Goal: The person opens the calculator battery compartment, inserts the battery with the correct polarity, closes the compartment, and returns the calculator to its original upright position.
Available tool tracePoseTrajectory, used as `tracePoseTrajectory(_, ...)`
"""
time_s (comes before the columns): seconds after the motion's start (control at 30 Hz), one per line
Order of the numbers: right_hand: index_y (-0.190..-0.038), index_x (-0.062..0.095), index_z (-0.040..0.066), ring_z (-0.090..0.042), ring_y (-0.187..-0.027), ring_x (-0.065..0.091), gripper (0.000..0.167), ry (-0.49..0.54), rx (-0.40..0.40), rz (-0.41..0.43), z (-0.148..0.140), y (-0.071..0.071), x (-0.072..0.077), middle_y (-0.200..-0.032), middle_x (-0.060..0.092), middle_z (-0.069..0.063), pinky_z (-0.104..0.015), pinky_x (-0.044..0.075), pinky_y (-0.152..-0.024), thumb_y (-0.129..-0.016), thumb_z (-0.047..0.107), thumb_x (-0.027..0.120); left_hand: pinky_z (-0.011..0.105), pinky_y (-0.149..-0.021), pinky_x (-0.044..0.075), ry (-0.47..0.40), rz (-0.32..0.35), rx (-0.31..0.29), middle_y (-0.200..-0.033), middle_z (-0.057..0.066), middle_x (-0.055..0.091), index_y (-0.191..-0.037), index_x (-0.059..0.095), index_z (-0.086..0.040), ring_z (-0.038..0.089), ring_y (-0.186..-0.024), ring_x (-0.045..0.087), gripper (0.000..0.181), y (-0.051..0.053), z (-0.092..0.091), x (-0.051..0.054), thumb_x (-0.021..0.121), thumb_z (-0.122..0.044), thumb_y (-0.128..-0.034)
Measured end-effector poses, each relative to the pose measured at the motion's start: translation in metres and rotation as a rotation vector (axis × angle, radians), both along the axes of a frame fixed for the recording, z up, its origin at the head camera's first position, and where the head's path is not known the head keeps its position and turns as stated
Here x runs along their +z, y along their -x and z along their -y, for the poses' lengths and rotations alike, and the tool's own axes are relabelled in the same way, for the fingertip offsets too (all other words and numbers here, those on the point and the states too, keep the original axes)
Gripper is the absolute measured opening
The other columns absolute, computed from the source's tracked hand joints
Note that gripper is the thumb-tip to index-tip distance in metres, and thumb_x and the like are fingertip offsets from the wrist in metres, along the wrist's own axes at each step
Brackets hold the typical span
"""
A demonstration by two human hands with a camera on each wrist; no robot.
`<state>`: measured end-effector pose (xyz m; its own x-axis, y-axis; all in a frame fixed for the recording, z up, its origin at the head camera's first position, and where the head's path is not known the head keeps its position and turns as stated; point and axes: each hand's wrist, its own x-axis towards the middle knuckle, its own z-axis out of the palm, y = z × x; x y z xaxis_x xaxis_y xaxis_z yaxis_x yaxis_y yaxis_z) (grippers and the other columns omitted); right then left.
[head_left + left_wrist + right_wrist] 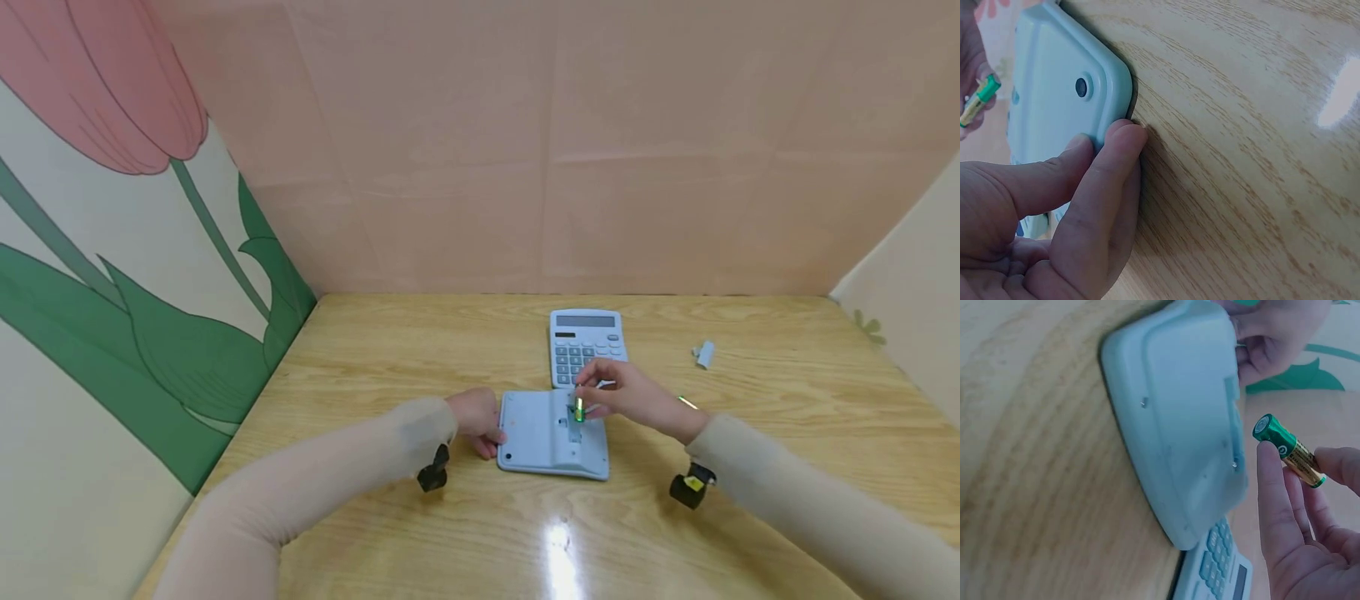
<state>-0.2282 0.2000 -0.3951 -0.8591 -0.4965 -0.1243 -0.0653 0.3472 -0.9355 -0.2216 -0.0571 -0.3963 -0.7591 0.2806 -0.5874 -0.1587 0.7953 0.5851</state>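
Battery (1289, 450): small smooth cylinder, glossy green and gold wrap, in the right hand (636, 400), pinched between thumb and fingertips above the back of the face-down calculator (527, 429). Its long axis runs roughly front to back, tilted, with the broad green end toward the table's near edge; contact with the slot (574, 431) can't be told. Left hand (477, 419) grips that calculator at its left edge, close to the near-left corner, thumb on the back. Calculator is pale blue, smooth hard plastic by the look, rounded corners, a thicker raised section on the right with the uncovered slot in it, dark round foot (1081, 87) by the near-left corner. Its long axis runs left to right, about parallel to the table's near edge. Table (375, 358) is glossy, yellowish wood grain. Second calculator (587, 337), same pale colour, sits face up just beyond, toward the far edge, screen end pointing there. Small pale cover (705, 354) lies toward the far-right corner. Second battery (687, 403) lies mostly hidden behind the right wrist.
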Motion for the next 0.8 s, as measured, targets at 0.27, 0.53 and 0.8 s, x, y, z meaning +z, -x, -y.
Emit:
tracePoseTrajectory(0.27,-0.107,0.051,-0.007,-0.018,-0.085,0.065,0.023,-0.015,-0.025,0.0,0.0041,-0.0025,-0.0027,-0.096,0.053,-0.014,-0.037,0.062,-0.076,-0.094,0.008,0.062,0.025,-0.055,0.06,0.009,0.002,0.001,-0.061,0.01,0.065,-0.07,0.06,0.001,0.014,-0.051,0.061,0.02,-0.0002,-0.0002,0.0009,0.068,0.0,-0.0879)
tracePoseTrajectory(0.53,-0.107,0.05,-0.007,-0.02,-0.086,0.065,0.025,-0.024,-0.02,0.003,0.0023,-0.0028,-0.0028,-0.097,0.054,-0.014,-0.036,0.062,-0.076,-0.093,0.009,0.063,0.025,-0.055,0.06,-0.007,0.007,0.008,-0.06,0.01,0.065,-0.069,0.059,0.001,0.014,-0.05,0.061,0.021,-0.0002,-0.0004,0.0004,0.068,0.001,-0.0879)
tracePoseTrajectory(0.8,-0.108,0.051,-0.004,-0.021,-0.089,0.065,0.025,-0.056,-0.021,0.013,0.0041,-0.0039,-0.0029,-0.099,0.053,-0.014,-0.035,0.062,-0.077,-0.094,0.012,0.063,0.024,-0.052,0.059,-0.017,0.005,0.016,-0.059,0.01,0.064,-0.066,0.056,-0.001,0.014,-0.049,0.061,0.025,0.0011,-0.0005,-0.0027,0.068,0.002,-0.0873)
